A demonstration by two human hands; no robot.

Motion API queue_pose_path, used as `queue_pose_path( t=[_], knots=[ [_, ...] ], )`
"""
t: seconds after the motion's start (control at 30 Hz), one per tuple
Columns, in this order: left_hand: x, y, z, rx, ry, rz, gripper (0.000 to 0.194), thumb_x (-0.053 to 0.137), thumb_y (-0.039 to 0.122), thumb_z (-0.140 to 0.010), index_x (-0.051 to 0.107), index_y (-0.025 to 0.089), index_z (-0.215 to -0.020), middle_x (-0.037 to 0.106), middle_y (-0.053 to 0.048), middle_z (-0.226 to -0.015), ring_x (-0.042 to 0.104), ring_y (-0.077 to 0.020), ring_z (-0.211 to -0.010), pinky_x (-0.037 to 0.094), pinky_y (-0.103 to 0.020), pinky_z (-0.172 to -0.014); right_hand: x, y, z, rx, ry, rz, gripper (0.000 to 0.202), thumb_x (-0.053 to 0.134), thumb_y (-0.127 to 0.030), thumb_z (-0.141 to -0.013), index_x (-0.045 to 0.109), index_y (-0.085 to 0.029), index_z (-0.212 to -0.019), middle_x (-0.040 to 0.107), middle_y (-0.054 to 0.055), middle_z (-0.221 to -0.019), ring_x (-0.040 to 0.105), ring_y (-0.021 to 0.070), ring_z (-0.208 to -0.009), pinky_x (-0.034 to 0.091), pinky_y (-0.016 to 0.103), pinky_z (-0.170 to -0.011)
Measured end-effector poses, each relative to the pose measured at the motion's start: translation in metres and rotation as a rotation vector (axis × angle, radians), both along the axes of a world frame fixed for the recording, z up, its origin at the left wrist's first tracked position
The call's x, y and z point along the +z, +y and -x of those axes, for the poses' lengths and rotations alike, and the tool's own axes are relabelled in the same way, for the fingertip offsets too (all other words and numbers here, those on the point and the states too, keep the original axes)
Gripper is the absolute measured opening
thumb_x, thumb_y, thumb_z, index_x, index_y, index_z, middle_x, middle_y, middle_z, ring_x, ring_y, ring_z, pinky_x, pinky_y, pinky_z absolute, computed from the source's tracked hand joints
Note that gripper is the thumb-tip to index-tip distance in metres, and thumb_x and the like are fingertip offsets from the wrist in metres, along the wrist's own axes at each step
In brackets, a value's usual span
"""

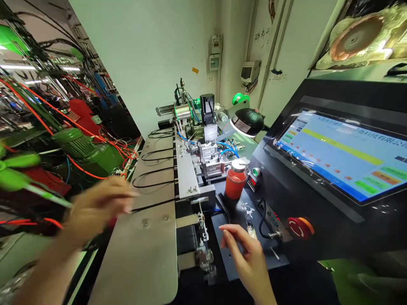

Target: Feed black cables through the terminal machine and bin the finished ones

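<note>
The right hand (249, 254) hangs over a dark base plate (235, 214), just beside two small metal clamps (206, 257), thumb and fingertips drawn close — whether they meet or pinch anything cannot be told. The left hand (98, 201), blurred, is near the left edge of a flat metal plate (143, 258), fingers bent, its grip impossible to make out — while beyond the right hand stands a red jar (234, 184), left of a lit screen (340, 152)

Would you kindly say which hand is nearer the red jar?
Right: the right hand is in front of the red jar; the left hand is farther off, to its left.
</note>
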State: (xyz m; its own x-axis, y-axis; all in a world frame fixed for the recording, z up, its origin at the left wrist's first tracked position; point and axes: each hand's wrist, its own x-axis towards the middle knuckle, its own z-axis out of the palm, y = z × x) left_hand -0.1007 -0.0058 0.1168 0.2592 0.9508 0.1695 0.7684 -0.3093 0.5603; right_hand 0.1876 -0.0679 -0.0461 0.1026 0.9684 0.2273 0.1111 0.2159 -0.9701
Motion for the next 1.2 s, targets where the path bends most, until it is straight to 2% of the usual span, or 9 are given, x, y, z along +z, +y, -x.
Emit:
queue_pose_path(
  t=[0.13,0.23,0.37,0.5,0.7,0.87,1.0,1.1,1.2],
  knots=[
    [-0.054,0.012,-0.075,-0.398,-0.081,0.249,0.033,0.048,0.038,-0.093,0.074,0.018,-0.096,0.065,-0.005,-0.084,0.058,-0.0126,-0.076,0.045,-0.023,-0.070,0.005,-0.001,0.004,0.016,0.039,0.043,0.018,0.055,-0.032,-0.092,0.067,-0.019,-0.096,0.069,0.004,-0.081,0.066,0.0172,-0.074,0.051,0.025,-0.069],
    [-0.082,0.007,-0.104,-0.373,-0.136,0.269,0.025,0.052,0.030,-0.092,0.073,0.017,-0.093,0.065,-0.004,-0.082,0.059,-0.0128,-0.076,0.044,-0.022,-0.068,0.003,0.001,0.008,0.045,0.063,0.088,0.018,0.057,-0.033,-0.091,0.068,-0.020,-0.093,0.070,0.005,-0.089,0.066,0.0179,-0.080,0.052,0.026,-0.072],
    [-0.100,-0.003,-0.104,-0.339,-0.133,0.252,0.020,0.054,0.026,-0.091,0.071,0.016,-0.086,0.064,-0.002,-0.079,0.058,-0.0116,-0.073,0.043,-0.020,-0.064,-0.002,0.004,0.019,0.030,0.119,0.133,0.018,0.058,-0.035,-0.089,0.067,-0.018,-0.088,0.068,0.003,-0.079,0.063,0.0160,-0.072,0.050,0.024,-0.064],
    [-0.106,-0.005,-0.096,-0.383,0.018,0.149,0.023,0.051,0.027,-0.093,0.070,0.017,-0.086,0.062,-0.003,-0.079,0.057,-0.0111,-0.070,0.041,-0.020,-0.062,-0.003,0.007,0.019,0.055,0.041,0.111,0.024,0.054,-0.034,-0.092,0.062,-0.017,-0.078,0.061,0.000,-0.068,0.056,0.0131,-0.063,0.044,0.023,-0.059],
    [-0.095,-0.002,-0.091,-0.597,0.216,0.153,0.025,0.049,0.031,-0.094,0.070,0.020,-0.087,0.059,0.000,-0.078,0.053,-0.0089,-0.064,0.037,-0.021,-0.059,0.009,0.012,-0.001,0.384,-0.178,0.098,0.028,0.052,-0.034,-0.094,0.059,-0.018,-0.072,0.054,-0.002,-0.063,0.047,0.0111,-0.059,0.036,0.022,-0.054],
    [-0.095,-0.009,-0.103,-0.335,-0.118,0.214,0.026,0.049,0.029,-0.093,0.066,0.016,-0.079,0.058,-0.001,-0.073,0.053,-0.0109,-0.067,0.040,-0.022,-0.063,0.006,0.012,0.021,-0.020,-0.071,-0.112,0.022,0.051,-0.027,-0.094,0.057,-0.019,-0.075,0.055,-0.001,-0.066,0.049,0.0121,-0.061,0.040,0.024,-0.056],
    [-0.098,-0.019,-0.113,-0.253,-0.293,0.277,0.026,0.049,0.029,-0.093,0.064,0.016,-0.077,0.056,0.000,-0.071,0.051,-0.0105,-0.066,0.040,-0.021,-0.062,-0.001,0.010,0.047,-0.284,-0.064,-0.319,0.014,0.051,-0.015,-0.093,0.054,-0.020,-0.080,0.056,-0.001,-0.067,0.051,0.0118,-0.059,0.042,0.024,-0.056],
    [-0.098,-0.023,-0.115,-0.245,-0.332,0.280,0.027,0.050,0.031,-0.092,0.064,0.015,-0.076,0.056,0.000,-0.071,0.051,-0.0104,-0.066,0.040,-0.021,-0.063,-0.002,0.010,0.055,-0.399,-0.139,-0.393,0.013,0.050,-0.013,-0.092,0.053,-0.020,-0.082,0.055,-0.002,-0.065,0.051,0.0115,-0.056,0.042,0.023,-0.053],
    [-0.097,-0.019,-0.111,-0.229,-0.289,0.279,0.027,0.049,0.032,-0.092,0.064,0.016,-0.077,0.056,-0.001,-0.071,0.052,-0.0110,-0.066,0.040,-0.022,-0.063,-0.003,0.011,0.052,-0.372,-0.163,-0.339,0.014,0.047,-0.017,-0.094,0.053,-0.020,-0.081,0.055,-0.001,-0.065,0.052,0.0122,-0.057,0.042,0.023,-0.054]
  ],
)
